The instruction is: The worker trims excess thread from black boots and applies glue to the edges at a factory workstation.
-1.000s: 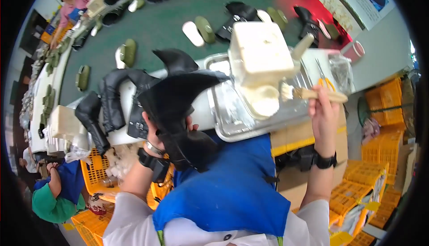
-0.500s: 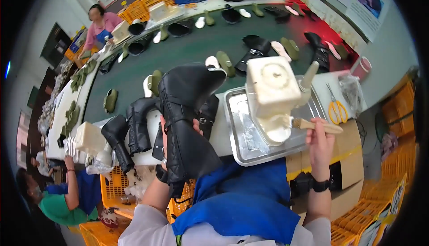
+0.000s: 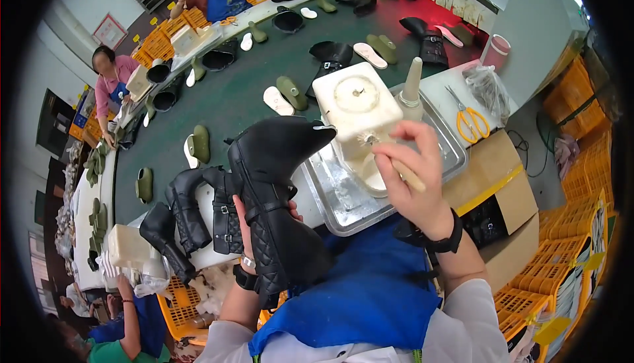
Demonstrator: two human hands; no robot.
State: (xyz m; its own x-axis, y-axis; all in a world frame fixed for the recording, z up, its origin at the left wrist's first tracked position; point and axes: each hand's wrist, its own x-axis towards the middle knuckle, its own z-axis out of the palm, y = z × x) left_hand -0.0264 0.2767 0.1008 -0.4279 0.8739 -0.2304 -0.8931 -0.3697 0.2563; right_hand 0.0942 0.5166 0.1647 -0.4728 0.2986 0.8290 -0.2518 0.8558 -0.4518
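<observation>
In my left hand (image 3: 242, 231) is a black boot (image 3: 274, 195) with a quilted shaft and a strap. My fingers wrap around the shaft; the foot part is at the far end, toe to the right, with a pale edge at its tip. My right hand (image 3: 426, 195) pinches a brush (image 3: 408, 175) by its wooden handle. The bristles are at the opening of a white plastic container (image 3: 360, 99), which has pale, creamy stuff inside. A shallow metal tray (image 3: 340, 218) holds this container and a pale nozzle bottle (image 3: 411, 92).
Orange-handled scissors (image 3: 471, 122) lie right of the tray. Several black boots (image 3: 188, 214) lie left of the held boot. Green shoe-shaped pieces (image 3: 198, 144) and pale insoles (image 3: 279, 101) sit on the dark green belt (image 3: 231, 89). Co-workers are at the left and far side; orange crates (image 3: 528, 303) stand right.
My right hand has moved left and inward, bringing the brush from the container's right side over its opening. The held boot stays in my left hand. The whole view has shifted.
</observation>
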